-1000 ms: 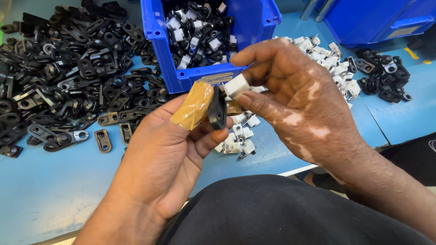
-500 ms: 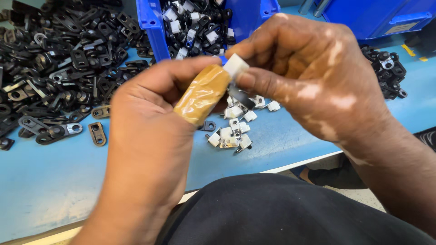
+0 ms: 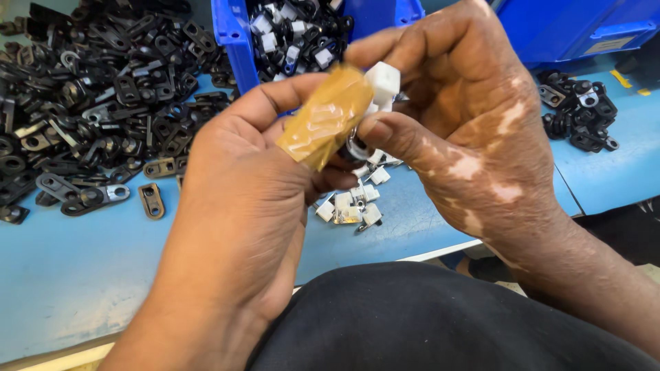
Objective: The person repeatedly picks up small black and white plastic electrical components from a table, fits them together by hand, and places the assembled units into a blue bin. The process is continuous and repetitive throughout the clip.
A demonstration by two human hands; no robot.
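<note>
A worker's two hands meet above a blue workbench (image 3: 82, 275), fitting small parts together. The left hand (image 3: 234, 206), its thumb wrapped in tan tape (image 3: 326, 117), closes around a small dark part (image 3: 356, 148) that is mostly hidden between the fingers. The right hand (image 3: 474, 130) pinches a white plastic piece (image 3: 382, 81) between thumb and forefinger, pressed against the taped thumb. Below the hands, a few loose white pieces (image 3: 350, 206) lie on the bench. A heap of black metal brackets (image 3: 89, 110) spreads at far left. A blue bin (image 3: 237, 41) of assembled parts stands at the far side, and a smaller bracket pile (image 3: 577, 117) sits at right.
</note>
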